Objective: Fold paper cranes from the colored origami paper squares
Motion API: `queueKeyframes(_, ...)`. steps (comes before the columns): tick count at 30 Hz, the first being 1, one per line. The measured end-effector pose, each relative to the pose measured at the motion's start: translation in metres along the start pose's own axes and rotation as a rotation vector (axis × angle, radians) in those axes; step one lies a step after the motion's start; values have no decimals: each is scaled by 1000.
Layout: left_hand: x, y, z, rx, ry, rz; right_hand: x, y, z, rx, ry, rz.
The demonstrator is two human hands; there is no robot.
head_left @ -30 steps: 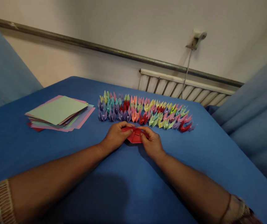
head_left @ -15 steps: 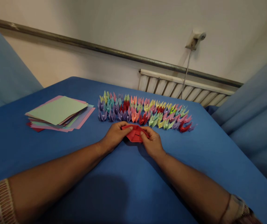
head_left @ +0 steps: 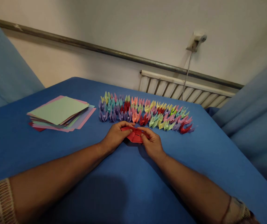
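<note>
A partly folded sheet of red origami paper (head_left: 136, 137) is held just above the blue cloth, between my two hands. My left hand (head_left: 117, 136) pinches its left side, thumb on top and fingers along the far edge. On the right side, my right hand (head_left: 152, 141) grips it with the thumb pressed on the near face. Creases and a slit-like fold show in the middle of the paper. Just beyond the hands stand several rows of folded paper cranes (head_left: 136, 116) in many colours.
To the left lies a stack of coloured paper sheets (head_left: 60, 110), pale green on top. Blue cloth covers the table (head_left: 82, 174). Behind it are a radiator (head_left: 170, 85), a metal pipe (head_left: 100, 49) and a wall socket (head_left: 195, 42) with a cord. Blue curtains (head_left: 261, 109) hang at both sides.
The fingers of both hands have reached further over the paper's far edge and closer together. The red paper's top edge is bent down slightly. The view has shifted a little.
</note>
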State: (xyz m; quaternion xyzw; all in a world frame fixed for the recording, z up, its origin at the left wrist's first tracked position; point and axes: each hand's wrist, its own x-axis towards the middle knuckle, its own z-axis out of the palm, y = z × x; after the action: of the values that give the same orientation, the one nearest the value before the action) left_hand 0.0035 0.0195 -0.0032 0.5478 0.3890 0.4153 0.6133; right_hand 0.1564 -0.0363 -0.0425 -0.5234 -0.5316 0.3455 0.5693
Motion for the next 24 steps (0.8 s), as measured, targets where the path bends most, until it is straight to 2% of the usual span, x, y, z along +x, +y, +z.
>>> queueKeyframes(9, -4, 5, 0, 24, 20, 117, -1, -3, -3, 8, 50, -88)
queueKeyframes(14, -6, 7, 0, -51, -14, 140, -1, -3, -2, 80, 70, -83)
queueKeyframes(21, -8, 9, 3, 10, 46, 190, -5, -8, 1, 146, 52, -56)
queueKeyframes(24, -10, 8, 7, -60, 73, 155, -3, -6, 3, 196, 74, -19)
